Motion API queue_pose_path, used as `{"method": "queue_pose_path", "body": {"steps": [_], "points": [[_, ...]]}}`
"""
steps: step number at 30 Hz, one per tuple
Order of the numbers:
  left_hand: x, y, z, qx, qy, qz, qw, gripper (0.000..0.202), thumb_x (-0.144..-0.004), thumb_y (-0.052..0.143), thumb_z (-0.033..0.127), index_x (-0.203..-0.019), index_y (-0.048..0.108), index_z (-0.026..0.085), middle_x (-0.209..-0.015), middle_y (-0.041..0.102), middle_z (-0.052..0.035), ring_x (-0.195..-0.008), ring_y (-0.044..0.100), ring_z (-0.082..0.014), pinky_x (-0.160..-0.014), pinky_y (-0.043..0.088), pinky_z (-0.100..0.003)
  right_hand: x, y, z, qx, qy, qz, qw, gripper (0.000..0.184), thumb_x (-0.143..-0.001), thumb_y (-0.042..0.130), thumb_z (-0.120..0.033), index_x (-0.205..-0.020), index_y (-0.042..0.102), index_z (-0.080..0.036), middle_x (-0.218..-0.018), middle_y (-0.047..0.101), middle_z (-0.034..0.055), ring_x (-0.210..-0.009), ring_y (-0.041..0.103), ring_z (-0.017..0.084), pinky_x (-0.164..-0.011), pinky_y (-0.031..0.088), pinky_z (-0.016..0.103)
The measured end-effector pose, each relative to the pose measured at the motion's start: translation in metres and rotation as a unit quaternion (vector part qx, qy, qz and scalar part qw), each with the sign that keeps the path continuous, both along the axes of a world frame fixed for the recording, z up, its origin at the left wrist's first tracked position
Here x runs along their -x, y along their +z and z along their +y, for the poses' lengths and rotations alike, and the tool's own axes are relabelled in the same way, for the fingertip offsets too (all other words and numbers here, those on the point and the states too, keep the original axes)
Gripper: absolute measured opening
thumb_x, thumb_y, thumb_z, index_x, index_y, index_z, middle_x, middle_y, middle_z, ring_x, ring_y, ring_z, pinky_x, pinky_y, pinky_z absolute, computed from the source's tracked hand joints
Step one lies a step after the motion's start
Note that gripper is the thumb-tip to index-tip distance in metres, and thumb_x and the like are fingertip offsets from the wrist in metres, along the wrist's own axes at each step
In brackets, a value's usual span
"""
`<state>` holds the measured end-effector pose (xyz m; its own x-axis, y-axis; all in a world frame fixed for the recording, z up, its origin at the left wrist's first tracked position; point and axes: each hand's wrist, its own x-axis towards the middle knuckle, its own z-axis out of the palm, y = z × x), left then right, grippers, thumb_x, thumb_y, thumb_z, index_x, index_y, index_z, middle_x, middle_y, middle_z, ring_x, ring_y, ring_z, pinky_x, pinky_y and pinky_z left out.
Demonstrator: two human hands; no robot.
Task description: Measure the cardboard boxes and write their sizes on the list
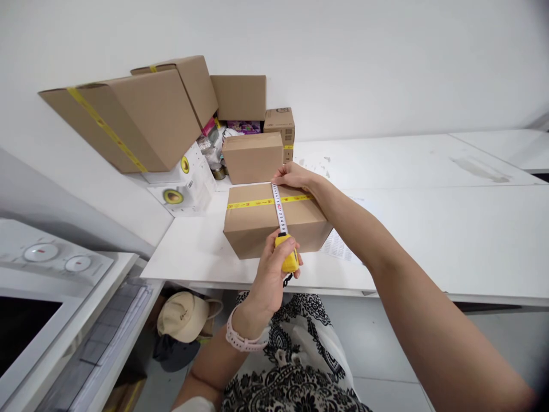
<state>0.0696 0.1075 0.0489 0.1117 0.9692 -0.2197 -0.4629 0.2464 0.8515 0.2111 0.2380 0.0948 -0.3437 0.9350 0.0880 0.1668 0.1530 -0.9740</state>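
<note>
A small cardboard box point(253, 220) sealed with yellow tape sits near the front edge of the white table point(429, 240). My left hand point(272, 274) is closed round a yellow tape measure point(288, 254) at the box's near edge. Its white blade point(278, 209) is stretched across the box top. My right hand point(294, 174) pinches the blade's end against the far top edge of the box. A printed sheet of paper point(337, 246) lies under the box on its right side.
Several cardboard boxes point(141, 114) are piled at the back left against the wall, with another brown box point(252, 157) and white avocado-print cartons point(184, 191) beside them. A white appliance point(43, 286) stands at left. A beige cap point(182, 315) lies on the floor below.
</note>
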Motion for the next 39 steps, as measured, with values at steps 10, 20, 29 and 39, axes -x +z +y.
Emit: {"method": "queue_pose_path", "body": {"steps": [10,20,29,39], "points": [[-0.001,-0.001,0.0,-0.002,0.003,0.004,1.0,0.047,-0.074,0.077,0.044,-0.105,0.051,0.02,-0.092,0.056,-0.0016,-0.068,0.054,-0.0126,-0.052,0.04,-0.025,0.005,0.009,-0.001,-0.008,-0.005,-0.044,0.999,0.016,-0.093,0.064,-0.034,-0.1,0.058,-0.021,-0.085,0.064,-0.0044,-0.076,0.047,0.012,-0.07,0.037,0.026],[-0.001,-0.003,0.002,-0.007,0.006,0.001,1.0,0.042,-0.077,0.075,0.045,-0.102,0.052,0.02,-0.091,0.057,-0.0018,-0.067,0.055,-0.0123,-0.051,0.04,-0.024,0.001,-0.005,0.023,-0.003,-0.004,-0.053,0.999,0.022,-0.089,0.066,-0.043,-0.101,0.061,-0.024,-0.086,0.067,-0.0052,-0.079,0.05,0.013,-0.069,0.041,0.026],[-0.001,-0.002,0.003,-0.01,0.013,0.0,1.0,0.039,-0.077,0.075,0.044,-0.099,0.054,0.019,-0.091,0.057,-0.0018,-0.067,0.056,-0.0121,-0.051,0.041,-0.024,0.009,-0.037,0.107,0.005,0.005,-0.162,0.987,0.012,-0.074,0.078,-0.027,-0.074,0.067,-0.022,-0.071,0.069,0.0024,-0.062,0.058,0.018,-0.054,0.044,0.031],[0.028,-0.006,-0.013,-0.104,-0.047,0.08,0.99,0.044,-0.082,0.075,0.031,-0.123,0.06,0.022,-0.111,0.065,-0.0076,-0.081,0.06,-0.0154,-0.063,0.05,-0.027,-0.012,0.02,0.047,-0.202,-0.048,0.067,0.976,0.019,-0.081,0.081,-0.026,-0.078,0.064,-0.018,-0.077,0.067,0.0015,-0.079,0.064,0.015,-0.073,0.054,0.031]]}}
